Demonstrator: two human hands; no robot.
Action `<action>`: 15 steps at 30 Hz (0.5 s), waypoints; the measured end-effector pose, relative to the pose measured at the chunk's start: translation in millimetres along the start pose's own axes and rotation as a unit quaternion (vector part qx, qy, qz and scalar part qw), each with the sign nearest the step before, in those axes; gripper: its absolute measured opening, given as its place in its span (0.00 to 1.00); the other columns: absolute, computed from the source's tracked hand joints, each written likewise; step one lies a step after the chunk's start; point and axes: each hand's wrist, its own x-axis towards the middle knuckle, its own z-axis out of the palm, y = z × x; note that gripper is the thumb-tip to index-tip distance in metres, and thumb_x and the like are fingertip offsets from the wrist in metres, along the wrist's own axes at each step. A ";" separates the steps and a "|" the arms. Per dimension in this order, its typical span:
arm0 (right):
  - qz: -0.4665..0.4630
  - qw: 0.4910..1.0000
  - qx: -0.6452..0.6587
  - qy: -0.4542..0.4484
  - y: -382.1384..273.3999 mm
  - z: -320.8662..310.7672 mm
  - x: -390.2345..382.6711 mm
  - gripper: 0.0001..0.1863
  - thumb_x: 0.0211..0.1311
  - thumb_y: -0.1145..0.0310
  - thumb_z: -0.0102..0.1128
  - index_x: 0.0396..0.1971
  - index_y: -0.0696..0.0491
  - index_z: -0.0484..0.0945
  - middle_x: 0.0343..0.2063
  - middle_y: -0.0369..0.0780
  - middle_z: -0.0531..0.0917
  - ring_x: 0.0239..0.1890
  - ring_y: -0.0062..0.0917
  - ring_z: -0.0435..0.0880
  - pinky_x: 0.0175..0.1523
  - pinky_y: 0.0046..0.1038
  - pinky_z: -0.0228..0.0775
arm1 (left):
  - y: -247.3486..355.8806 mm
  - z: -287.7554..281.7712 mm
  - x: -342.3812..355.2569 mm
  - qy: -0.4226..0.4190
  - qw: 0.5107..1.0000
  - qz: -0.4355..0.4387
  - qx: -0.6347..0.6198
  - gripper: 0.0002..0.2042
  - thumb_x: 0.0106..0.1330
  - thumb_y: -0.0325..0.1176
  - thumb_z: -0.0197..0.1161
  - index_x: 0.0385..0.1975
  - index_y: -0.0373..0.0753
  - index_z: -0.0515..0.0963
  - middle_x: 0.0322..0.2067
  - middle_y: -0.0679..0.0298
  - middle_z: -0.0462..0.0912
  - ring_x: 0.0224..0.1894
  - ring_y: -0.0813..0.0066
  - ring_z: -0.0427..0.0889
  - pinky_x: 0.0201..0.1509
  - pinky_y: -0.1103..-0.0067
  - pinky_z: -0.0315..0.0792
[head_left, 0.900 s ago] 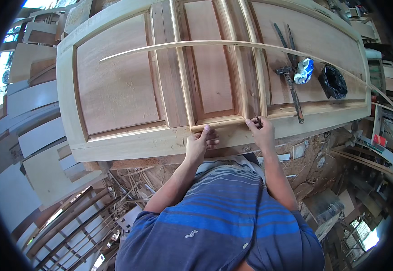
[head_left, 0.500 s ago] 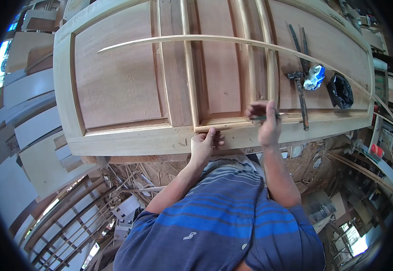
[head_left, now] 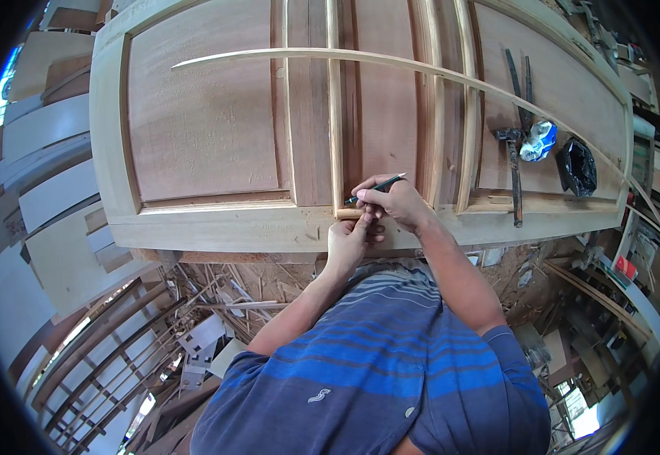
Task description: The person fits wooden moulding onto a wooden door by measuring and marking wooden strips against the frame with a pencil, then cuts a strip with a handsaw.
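A large pale wooden door with recessed brown panels lies flat in front of me. My left hand, at its near edge, pinches the end of a short wooden moulding strip, thumb on top and fingers curled. That end meets the foot of a lengthwise moulding strip. Close above the left hand, my right hand grips a dark green pencil, its pale sharpened tip pointing up and right. The pencil's other end is near the strip joint; whether it touches the wood I cannot tell. My right hand hides the short strip's remainder.
A long thin wooden strip lies across the door. On the right panel are a hammer, a dark long-handled tool, a crumpled blue-and-white packet and a black plastic bag. Stacked boards stand at left; offcuts litter the floor.
My right hand has moved left with the pencil, from farther along the short strip to just above my left hand. The left hand keeps its pinch. The whole view has shifted slightly.
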 end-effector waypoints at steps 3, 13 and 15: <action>0.001 1.000 0.020 0.011 9.5 -5.2 1.8 0.16 0.80 0.59 0.67 0.47 0.59 0.88 0.28 0.35 0.86 0.24 0.15 0.81 0.31 0.18 0.72 | 3.3 1.8 -1.2 -0.008 1.000 0.008 0.001 0.21 0.85 0.47 0.62 0.44 0.31 0.87 0.40 0.58 0.94 0.36 0.73 0.93 0.39 0.77 0.85; -0.096 0.989 0.089 -0.063 -8.0 -9.4 -22.1 0.20 0.85 0.65 0.54 0.67 0.57 0.80 0.26 0.30 0.78 0.27 0.10 0.74 0.33 0.16 0.65 | 4.3 4.3 -1.9 0.000 1.000 0.013 0.003 0.21 0.85 0.47 0.62 0.45 0.31 0.87 0.40 0.59 0.94 0.35 0.73 0.93 0.36 0.79 0.83; -0.080 0.987 0.080 -0.110 -12.4 -5.9 -27.1 0.21 0.84 0.67 0.53 0.69 0.56 0.79 0.25 0.29 0.76 0.29 0.09 0.75 0.35 0.17 0.68 | 3.7 3.7 -3.7 0.003 1.000 0.024 0.003 0.21 0.85 0.46 0.62 0.45 0.30 0.87 0.40 0.59 0.94 0.34 0.72 0.93 0.36 0.78 0.84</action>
